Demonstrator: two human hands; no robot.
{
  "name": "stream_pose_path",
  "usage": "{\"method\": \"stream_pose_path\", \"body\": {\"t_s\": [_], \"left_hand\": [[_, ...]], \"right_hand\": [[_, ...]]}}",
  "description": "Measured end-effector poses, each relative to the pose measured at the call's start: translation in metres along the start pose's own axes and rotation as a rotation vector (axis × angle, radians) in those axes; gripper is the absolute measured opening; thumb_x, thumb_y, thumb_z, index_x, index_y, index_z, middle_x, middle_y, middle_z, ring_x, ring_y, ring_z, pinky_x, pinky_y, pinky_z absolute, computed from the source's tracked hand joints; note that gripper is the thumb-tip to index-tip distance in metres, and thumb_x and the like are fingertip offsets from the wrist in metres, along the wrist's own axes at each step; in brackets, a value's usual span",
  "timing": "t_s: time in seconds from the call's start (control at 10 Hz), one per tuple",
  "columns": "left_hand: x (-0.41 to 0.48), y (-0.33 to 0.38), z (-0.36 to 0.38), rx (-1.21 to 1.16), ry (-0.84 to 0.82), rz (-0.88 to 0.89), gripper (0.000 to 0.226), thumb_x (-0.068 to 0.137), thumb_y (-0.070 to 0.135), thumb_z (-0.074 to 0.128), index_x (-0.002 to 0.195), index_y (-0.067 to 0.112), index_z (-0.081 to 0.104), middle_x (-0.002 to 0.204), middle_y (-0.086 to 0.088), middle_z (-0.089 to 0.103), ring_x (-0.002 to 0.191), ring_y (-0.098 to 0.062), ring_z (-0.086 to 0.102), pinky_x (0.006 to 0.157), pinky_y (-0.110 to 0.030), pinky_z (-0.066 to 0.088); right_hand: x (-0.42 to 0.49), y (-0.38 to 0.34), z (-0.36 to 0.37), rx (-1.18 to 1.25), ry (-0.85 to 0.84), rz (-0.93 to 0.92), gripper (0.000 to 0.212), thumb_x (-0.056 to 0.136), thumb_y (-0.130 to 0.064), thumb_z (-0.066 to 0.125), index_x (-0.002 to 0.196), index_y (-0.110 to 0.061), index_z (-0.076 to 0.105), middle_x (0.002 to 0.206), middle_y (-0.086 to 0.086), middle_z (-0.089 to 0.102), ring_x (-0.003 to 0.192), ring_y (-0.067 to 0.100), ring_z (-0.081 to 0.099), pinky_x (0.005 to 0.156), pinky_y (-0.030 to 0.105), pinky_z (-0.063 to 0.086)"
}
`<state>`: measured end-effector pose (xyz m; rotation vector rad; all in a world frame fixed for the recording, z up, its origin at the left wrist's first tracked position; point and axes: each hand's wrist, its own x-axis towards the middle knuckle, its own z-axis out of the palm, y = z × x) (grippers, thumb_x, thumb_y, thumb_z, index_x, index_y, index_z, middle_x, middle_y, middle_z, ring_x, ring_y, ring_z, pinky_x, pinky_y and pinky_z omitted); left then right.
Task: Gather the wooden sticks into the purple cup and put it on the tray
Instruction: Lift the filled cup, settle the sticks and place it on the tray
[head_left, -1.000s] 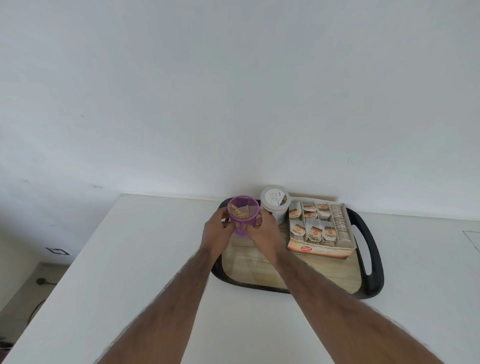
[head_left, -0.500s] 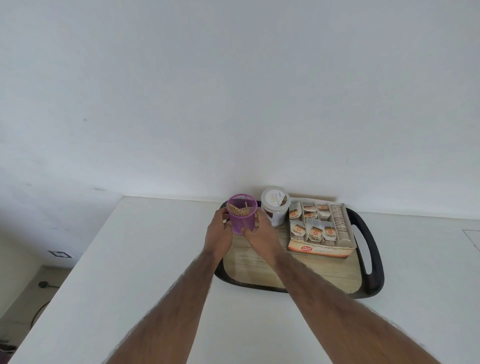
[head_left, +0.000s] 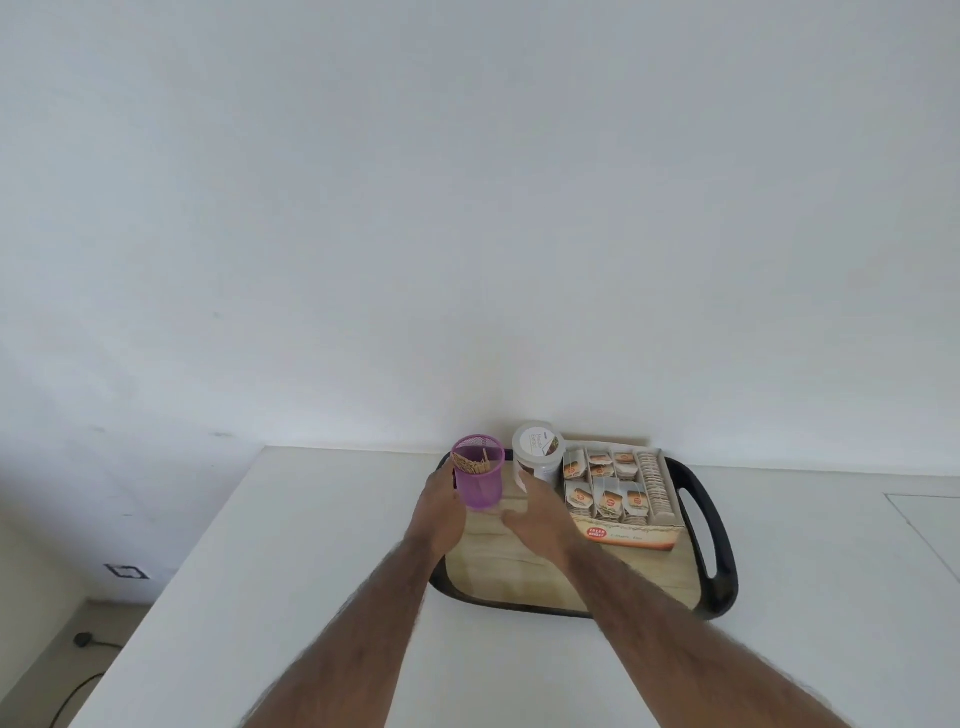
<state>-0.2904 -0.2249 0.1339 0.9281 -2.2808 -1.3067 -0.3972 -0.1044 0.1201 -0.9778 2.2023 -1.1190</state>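
The purple cup (head_left: 480, 480) stands upright at the far left corner of the black-rimmed tray (head_left: 719, 566), which has a wood-look floor. Wooden sticks (head_left: 471, 462) fill the cup and lean against its inner wall. My left hand (head_left: 439, 506) lies against the cup's left side with its fingers along the wall. My right hand (head_left: 537, 512) hovers just right of the cup, fingers spread and relaxed, a small gap between it and the cup.
On the tray, a white lidded jar (head_left: 538, 454) stands right beside the cup, and an open box of tea bags (head_left: 618, 493) fills the far right. The tray sits on a white counter (head_left: 311, 597) against a white wall; the counter's left edge drops to the floor.
The cup has come down from between both hands onto the tray's far left corner. My right hand has let go and drawn back to the right; my left stays at the cup's side.
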Motion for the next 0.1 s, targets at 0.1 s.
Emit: {"method": "stream_pose_path", "body": {"t_s": [0.1], "left_hand": [[-0.0051, 0.0087, -0.0054, 0.063, 0.013, -0.001, 0.05, 0.093, -0.008, 0.035, 0.128, 0.021, 0.055, 0.124, 0.002, 0.06, 0.118, -0.021, 0.055, 0.087, -0.011, 0.042]], "right_hand": [[-0.0096, -0.0026, -0.0173, -0.043, 0.022, 0.006, 0.063, 0.087, -0.011, 0.061, 0.147, -0.014, 0.045, 0.145, 0.002, 0.051, 0.126, 0.018, 0.051, 0.097, 0.026, 0.046]]}}
